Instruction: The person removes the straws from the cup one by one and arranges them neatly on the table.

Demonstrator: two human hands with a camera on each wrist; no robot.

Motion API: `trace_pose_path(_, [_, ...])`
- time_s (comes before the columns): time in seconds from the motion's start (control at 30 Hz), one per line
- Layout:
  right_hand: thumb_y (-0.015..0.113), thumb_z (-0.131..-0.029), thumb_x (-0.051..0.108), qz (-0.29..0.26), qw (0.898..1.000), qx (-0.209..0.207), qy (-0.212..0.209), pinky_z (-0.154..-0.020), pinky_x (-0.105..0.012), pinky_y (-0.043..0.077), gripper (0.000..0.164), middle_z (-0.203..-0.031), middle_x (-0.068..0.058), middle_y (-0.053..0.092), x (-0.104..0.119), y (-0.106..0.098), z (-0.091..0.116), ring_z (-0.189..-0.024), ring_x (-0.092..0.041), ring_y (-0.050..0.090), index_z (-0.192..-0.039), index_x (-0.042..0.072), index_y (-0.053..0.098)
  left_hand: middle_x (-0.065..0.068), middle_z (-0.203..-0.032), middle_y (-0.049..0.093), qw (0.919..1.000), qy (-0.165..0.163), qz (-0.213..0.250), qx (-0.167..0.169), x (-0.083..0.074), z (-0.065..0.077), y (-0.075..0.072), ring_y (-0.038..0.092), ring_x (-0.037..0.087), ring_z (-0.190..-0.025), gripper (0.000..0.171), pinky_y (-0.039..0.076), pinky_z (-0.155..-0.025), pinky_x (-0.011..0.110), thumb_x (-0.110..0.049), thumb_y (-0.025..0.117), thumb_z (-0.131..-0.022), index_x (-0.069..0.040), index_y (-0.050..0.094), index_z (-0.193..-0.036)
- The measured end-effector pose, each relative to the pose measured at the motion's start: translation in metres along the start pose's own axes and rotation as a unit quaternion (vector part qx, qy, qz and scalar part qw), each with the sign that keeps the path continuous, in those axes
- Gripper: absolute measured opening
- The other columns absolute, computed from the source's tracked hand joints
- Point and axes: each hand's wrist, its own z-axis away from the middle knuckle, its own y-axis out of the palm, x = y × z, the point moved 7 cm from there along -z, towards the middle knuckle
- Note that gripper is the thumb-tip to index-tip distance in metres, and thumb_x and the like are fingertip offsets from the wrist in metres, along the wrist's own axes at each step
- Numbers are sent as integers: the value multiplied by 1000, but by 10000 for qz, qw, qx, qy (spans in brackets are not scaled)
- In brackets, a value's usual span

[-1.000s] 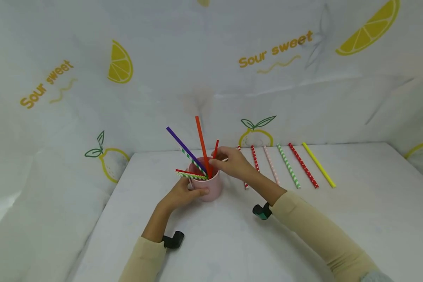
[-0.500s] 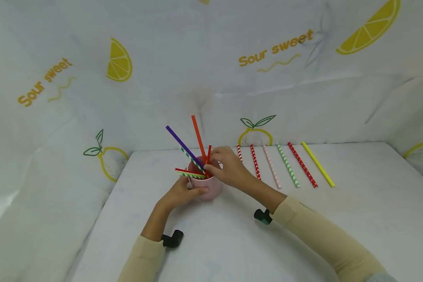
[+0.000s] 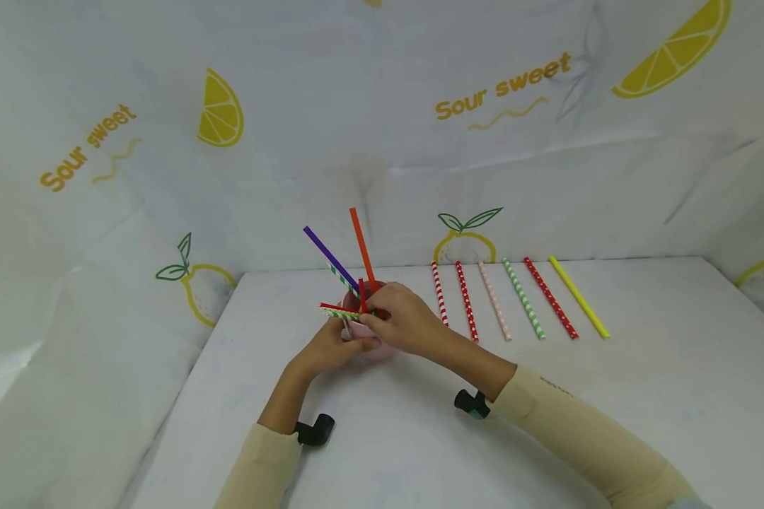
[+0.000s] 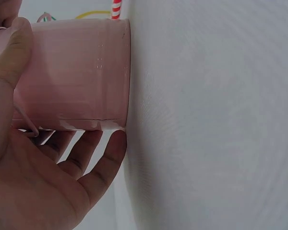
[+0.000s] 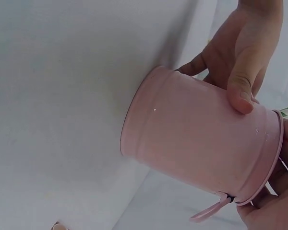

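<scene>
White sheeting [image 3: 293,177], printed with yellow lemons and orange "Sour sweet" lettering, rises behind everything. In front of it spreads a broad, pale, smooth surface [image 3: 420,438]. Two long beige sleeves [image 3: 586,424] reach in from about 5 and 7 o'clock.

The person's left hand [image 3: 327,351] and right hand [image 3: 402,318] meet at one vessel: a glossy pink cylindrical cup [image 5: 201,129], standing upright on the surface just left of the head view's centre. From 8 o'clock the left hand is wrapped about the cup's side, thumb against the wall. From 4 o'clock the right hand leans over the mouth, thumb and forefinger pinching a slim plain red straw [image 3: 361,293] inside the rim; its lower end is hidden.

Also in the cup, a long orange-red straw [image 3: 363,244] leans toward 12 o'clock and a long purple straw [image 3: 331,256] toward 11. A red straw [image 3: 336,307] and a green-and-white straw [image 3: 337,314] tilt low toward 9.

At the cup's 3 o'clock, well apart from it, lies a row, left to right: red-and-white striped straw [image 3: 440,293], white-dotted red straw [image 3: 467,302], pale pink dotted straw [image 3: 495,301], green-and-white striped straw [image 3: 524,299], second white-dotted red straw [image 3: 551,298], plain yellow straw [image 3: 579,297].
</scene>
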Motion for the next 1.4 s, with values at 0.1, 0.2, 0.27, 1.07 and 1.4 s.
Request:
trace_pose_path(0.1, [72, -92, 11, 36, 9998, 112, -131, -76, -29, 52, 8, -82, 3, 67, 2, 2, 0, -88, -18, 55, -84, 8, 73, -11, -149, 45, 9999, -78, -65, -28, 1, 0, 0, 30, 17, -144, 76, 28, -113, 60, -35, 79, -87, -26, 41, -153])
trace_pose_path(0.2, [70, -92, 12, 57, 9996, 176, -232, -93, -36, 50, 9, -82, 3, 69, 5, 3, 0, -89, -19, 58, -85, 7, 73, -9, -148, 48, 10000, 42, -15, -15, 0, -1, 0, 33, 19, -143, 76, 29, -113, 60, -32, 78, -89, -25, 39, -154])
trace_pose_path(0.27, [70, -92, 14, 64, 9995, 220, -209, -107, -43, 42, 10, -82, 2, 69, 6, 3, 0, -92, -19, 60, -85, 7, 72, -9, -148, 48, 9999, 157, 51, 9, -2, -1, 0, 34, 19, -142, 77, 29, -113, 59, -29, 77, -89, -25, 37, -155])
trace_pose_path(1.07, [62, -95, -4, -1158, 9914, 595, 107, -75, -26, 57, 14, -97, -8, 69, 5, -7, 7, -85, -19, 64, -105, 5, 56, -7, -152, 44, 9996, 229, 140, -56, -1, 0, -1, 28, 21, -146, 79, 25, -114, 61, -28, 79, -88, -24, 37, -154])
trace_pose_path(1.4, [63, -97, 0, -1275, 9892, -572, -439, -85, -35, 57, 17, -98, -8, 69, 10, -47, 3, -93, -15, 64, -113, 1, 59, 0, -144, 52, 9998, -2, 149, -147, 1, 0, -1, 37, 26, -141, 77, 30, -111, 63, -29, 81, -86, -24, 39, -151])
